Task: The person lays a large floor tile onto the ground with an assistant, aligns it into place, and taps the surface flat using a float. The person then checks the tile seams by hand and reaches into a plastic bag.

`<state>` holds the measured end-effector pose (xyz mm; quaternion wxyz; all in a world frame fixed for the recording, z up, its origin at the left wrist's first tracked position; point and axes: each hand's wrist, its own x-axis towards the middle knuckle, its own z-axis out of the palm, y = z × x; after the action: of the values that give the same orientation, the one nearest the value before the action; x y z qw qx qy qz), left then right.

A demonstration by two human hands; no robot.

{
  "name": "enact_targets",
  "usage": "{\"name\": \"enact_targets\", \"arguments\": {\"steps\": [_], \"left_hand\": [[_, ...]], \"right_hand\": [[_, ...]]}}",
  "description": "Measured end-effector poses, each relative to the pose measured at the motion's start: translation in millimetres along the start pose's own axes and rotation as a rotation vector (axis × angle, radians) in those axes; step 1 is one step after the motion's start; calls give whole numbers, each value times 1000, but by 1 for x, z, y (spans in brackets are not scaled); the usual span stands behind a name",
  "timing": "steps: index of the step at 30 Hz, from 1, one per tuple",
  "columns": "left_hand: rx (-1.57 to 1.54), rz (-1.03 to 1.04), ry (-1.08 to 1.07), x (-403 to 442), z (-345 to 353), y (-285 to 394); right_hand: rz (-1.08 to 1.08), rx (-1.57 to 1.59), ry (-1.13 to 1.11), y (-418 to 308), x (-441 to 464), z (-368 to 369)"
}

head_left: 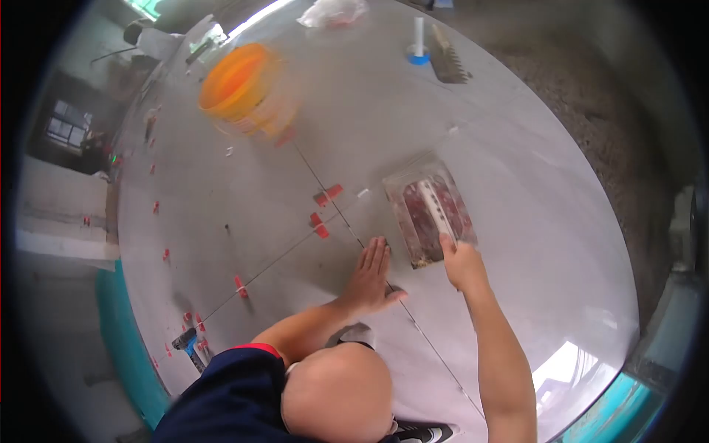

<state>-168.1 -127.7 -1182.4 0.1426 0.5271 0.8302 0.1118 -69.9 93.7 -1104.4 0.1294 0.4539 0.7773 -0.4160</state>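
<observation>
My left hand (367, 280) lies on the pale floor tiles (281, 295), its thumb spread from the fingers, over the dark joint between two tiles. It holds nothing. My right hand (464, 264) is closed round the near end of the white handle of a rectangular trowel or float (405, 214), whose dirty reddish-grey plate rests on or just over the tile right of the joint. Red levelling wedges (319, 225) sit where two joints meet, up and to the left of my left hand; another red wedge (241, 286) stands farther along the crossing joint.
An orange bucket (255, 92) stands at the upper left. A notched trowel (447, 55) and a blue-based white object (419, 44) lie at the top, near a plastic bag (332, 12). A black-and-blue tool (190, 347) is at the lower left. My bare knee (337, 395) is close below.
</observation>
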Motion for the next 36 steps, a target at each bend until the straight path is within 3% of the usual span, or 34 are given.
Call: {"name": "enact_targets", "arguments": {"steps": [1,6,8,10,14,18,22,24,28,31,32,36], "left_hand": [[-16,-9,-10,-5,4,6],[91,-70,-52,17,2,14],[83,-115,-82,44,-1,20],[69,-83,-22,99,4,12],[91,-65,63,217,7,3],[68,-324,137,287,13,36],[42,-420,107,292,5,57],[52,-406,102,297,3,55],[56,-375,102,298,3,58],[40,-378,89,296,-5,56],[29,-372,90,300,-7,57],[48,-395,48,305,-9,57]], "right_hand": [[24,9,-26,6,-1,-2],[-5,53,326,121,-25,-6],[298,235,230,170,-54,-33],[417,447,295,208,-83,-64],[579,464,648,295,-117,-132],[791,555,977,331,-183,-244],[539,774,1499,270,-230,-330],[392,757,1603,255,-221,-325],[452,542,1439,241,-113,-202],[873,670,673,162,36,-122],[698,883,580,142,44,-136],[543,823,464,100,98,-197]]}}
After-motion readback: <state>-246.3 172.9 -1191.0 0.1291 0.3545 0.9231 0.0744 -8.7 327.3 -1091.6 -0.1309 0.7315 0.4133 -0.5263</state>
